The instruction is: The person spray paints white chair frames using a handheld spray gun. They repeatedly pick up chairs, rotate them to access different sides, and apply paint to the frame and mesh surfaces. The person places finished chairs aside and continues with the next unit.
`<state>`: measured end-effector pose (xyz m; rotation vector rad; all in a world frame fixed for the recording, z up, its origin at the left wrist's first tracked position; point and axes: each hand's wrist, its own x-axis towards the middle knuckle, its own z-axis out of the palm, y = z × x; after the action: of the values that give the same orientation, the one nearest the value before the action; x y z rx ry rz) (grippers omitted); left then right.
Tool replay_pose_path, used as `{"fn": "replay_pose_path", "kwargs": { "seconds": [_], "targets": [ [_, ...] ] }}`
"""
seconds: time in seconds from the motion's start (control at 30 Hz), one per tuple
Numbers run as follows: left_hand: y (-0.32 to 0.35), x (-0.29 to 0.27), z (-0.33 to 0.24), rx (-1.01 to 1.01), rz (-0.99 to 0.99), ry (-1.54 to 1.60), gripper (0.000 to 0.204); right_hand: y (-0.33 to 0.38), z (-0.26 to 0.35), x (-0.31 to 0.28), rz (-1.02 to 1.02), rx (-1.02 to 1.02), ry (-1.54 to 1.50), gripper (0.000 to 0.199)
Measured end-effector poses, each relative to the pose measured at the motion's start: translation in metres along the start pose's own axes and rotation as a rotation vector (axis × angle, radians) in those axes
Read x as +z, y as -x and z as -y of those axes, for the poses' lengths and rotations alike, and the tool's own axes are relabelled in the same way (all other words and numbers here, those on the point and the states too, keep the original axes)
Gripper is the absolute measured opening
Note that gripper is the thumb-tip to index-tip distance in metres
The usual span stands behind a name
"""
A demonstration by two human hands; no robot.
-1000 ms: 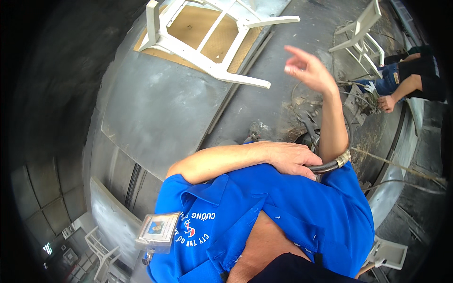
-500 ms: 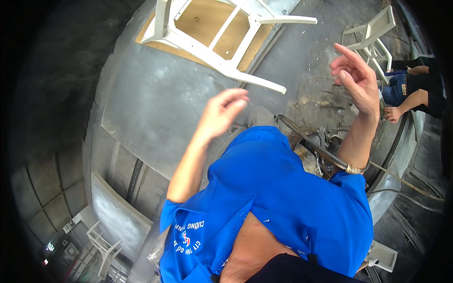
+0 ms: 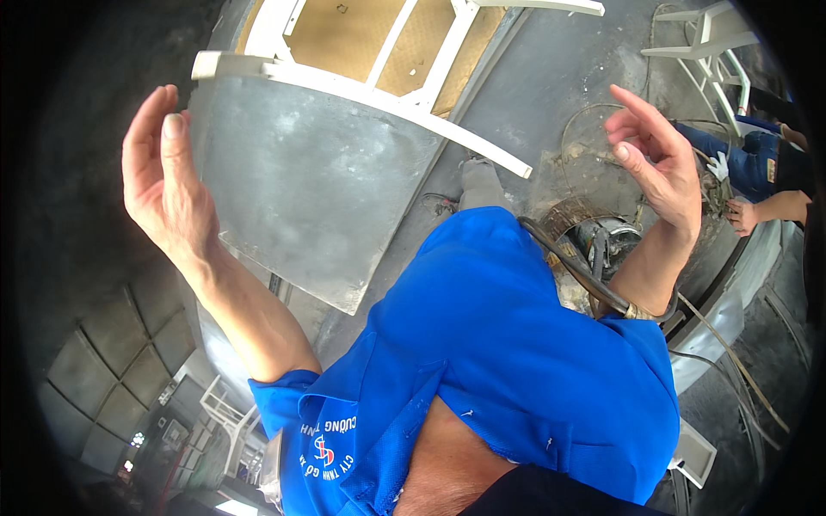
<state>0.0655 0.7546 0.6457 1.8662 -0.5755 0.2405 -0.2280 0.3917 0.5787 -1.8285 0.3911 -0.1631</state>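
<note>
A white wooden chair frame (image 3: 361, 86) lies across a tan board (image 3: 340, 43) at the top, with one long leg reaching toward the middle. My left hand (image 3: 168, 172) is raised at the left near the frame's squared end, fingers loosely curved and apart, nothing in it. Off to the right my right hand (image 3: 654, 159) is up in the air, index finger stretched out, the thumb apart and the other fingers curled; nothing shows in its grasp. A dark hose (image 3: 572, 267) runs beside my right forearm.
Beneath the board is a grey metal sheet (image 3: 310, 163). At the right a co-worker (image 3: 757, 168) is beside another white chair frame (image 3: 714, 47). Cables and a dirty round machine part (image 3: 602, 241) lie near my right arm. More white chairs (image 3: 228, 413) stand at the lower left.
My left hand has swung from the middle out to the far left and up. The chair frame now sits higher in view and at a different angle. My right hand has hardly moved.
</note>
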Motion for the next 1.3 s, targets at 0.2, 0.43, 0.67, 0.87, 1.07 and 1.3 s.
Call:
{"fn": "replay_pose_path", "kwargs": {
  "seconds": [0.2, 0.43, 0.67, 0.87, 1.07, 1.3],
  "targets": [
    [-0.054, 0.036, 0.01, -0.098, 0.044, -0.278, 0.038, -0.015, -0.019, -0.026, -0.073, 0.063, -0.007, 0.056],
    [-0.059, 0.071, 0.046, -0.137, 0.029, -0.453, 0.033, -0.032, -0.043, -0.048, -0.091, 0.1, 0.073, 0.056],
    [-0.057, 0.075, 0.043, -0.197, -0.028, -0.458, 0.03, -0.048, -0.066, -0.052, -0.05, 0.086, 0.081, 0.057],
    [-0.057, 0.079, 0.049, -0.192, -0.093, -0.377, 0.026, -0.053, -0.072, -0.053, -0.081, 0.075, 0.079, 0.053],
    [-0.059, 0.078, 0.065, -0.088, -0.141, -0.393, 0.022, -0.058, -0.069, -0.05, -0.109, 0.053, 0.086, 0.049],
    [-0.06, 0.082, 0.077, -0.029, -0.199, -0.311, 0.022, -0.062, -0.063, -0.044, -0.101, 0.066, 0.136, 0.051]
  ]
}}
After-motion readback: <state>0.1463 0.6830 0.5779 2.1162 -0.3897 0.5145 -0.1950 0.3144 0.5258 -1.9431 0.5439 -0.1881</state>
